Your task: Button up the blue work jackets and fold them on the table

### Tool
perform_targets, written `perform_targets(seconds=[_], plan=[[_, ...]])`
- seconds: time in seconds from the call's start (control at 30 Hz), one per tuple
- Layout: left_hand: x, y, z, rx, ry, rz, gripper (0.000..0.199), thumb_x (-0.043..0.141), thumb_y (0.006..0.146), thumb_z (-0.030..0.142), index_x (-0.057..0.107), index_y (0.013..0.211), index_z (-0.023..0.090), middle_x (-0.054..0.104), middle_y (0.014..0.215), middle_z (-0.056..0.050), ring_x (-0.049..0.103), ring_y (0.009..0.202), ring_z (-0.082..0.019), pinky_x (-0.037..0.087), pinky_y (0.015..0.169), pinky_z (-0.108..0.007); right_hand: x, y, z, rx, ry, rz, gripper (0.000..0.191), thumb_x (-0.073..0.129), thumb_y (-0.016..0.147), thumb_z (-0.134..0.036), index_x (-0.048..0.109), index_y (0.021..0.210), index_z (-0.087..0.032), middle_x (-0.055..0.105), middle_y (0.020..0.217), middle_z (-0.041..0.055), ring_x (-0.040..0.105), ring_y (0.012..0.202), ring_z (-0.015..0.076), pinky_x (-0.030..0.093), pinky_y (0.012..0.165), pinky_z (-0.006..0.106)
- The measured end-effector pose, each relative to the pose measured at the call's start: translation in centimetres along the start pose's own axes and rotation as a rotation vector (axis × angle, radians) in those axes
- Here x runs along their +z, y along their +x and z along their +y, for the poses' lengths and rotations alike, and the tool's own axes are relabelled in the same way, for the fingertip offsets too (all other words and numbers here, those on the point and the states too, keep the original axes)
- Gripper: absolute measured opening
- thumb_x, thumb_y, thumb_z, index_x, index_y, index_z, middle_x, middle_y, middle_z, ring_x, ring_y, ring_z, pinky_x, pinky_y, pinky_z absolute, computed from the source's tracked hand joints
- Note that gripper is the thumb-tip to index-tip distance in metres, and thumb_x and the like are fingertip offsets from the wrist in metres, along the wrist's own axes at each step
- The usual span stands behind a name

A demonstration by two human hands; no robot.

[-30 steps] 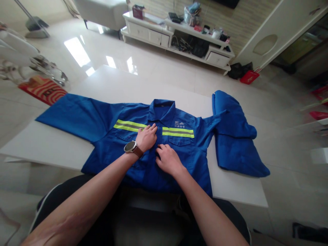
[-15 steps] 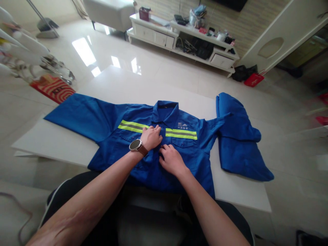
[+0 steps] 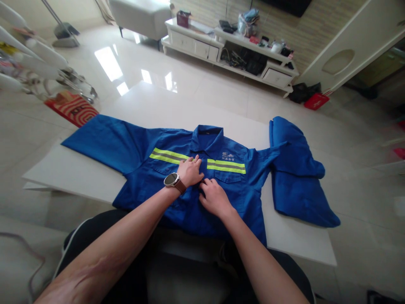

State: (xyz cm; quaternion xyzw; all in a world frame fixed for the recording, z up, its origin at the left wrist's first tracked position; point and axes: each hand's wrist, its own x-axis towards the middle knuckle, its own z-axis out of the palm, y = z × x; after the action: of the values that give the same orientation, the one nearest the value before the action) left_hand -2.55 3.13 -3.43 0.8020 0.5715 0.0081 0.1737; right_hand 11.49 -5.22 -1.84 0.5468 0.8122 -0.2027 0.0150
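A blue work jacket with yellow-green reflective stripes and a white chest logo lies front up on a white board, collar away from me. My left hand, with a round watch at the wrist, rests palm down beside the button front, fingers stretched out over the end of the left stripe. Just below and to the right, my right hand has its fingers curled in on the jacket's front edge, gripping the cloth there. Its fingertips are partly hidden. The jacket's hem drops over the board's near edge by my lap.
Folded blue cloth lies on the right of the white board, where the jacket's right-side sleeve meets it. A red striped paper bag stands beyond the left sleeve. A white TV cabinet and a grey seat stand across the floor.
The whole view has shifted slightly, so everything appears a little farther right. Both hands keep nearly the same places on the jacket.
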Motion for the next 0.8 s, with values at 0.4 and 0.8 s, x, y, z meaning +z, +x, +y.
perform_targets(seconds=[0.4, 0.8], plan=[[-1.9, -2.4, 0.7, 0.069, -0.051, -0.042, 0.052, 0.047, 0.097, 0.029, 0.049, 0.147, 0.017, 0.039, 0.164, -0.019, 0.045, 0.144, -0.037, 0.044, 0.111, -0.050, 2.4, 0.1, 0.6, 0.154, 0.019, -0.084, 0.076, 0.057, 0.095, -0.050, 0.026, 0.163, -0.035, 0.010, 0.173, 0.0058, -0.005, 0.158, 0.0412, 0.027, 0.117, 0.067], [-4.5, -5.3, -0.9, 0.074, -0.149, -0.153, 0.041, 0.054, 0.094, 0.034, 0.062, 0.133, 0.023, 0.051, 0.152, -0.017, 0.054, 0.131, -0.038, 0.054, 0.097, -0.050, 4.7, 2.5, 0.0, 0.253, -0.144, -0.084, 0.074, 0.049, 0.098, -0.056, 0.023, 0.165, -0.036, 0.002, 0.176, 0.0028, -0.012, 0.158, 0.0415, 0.017, 0.121, 0.067]])
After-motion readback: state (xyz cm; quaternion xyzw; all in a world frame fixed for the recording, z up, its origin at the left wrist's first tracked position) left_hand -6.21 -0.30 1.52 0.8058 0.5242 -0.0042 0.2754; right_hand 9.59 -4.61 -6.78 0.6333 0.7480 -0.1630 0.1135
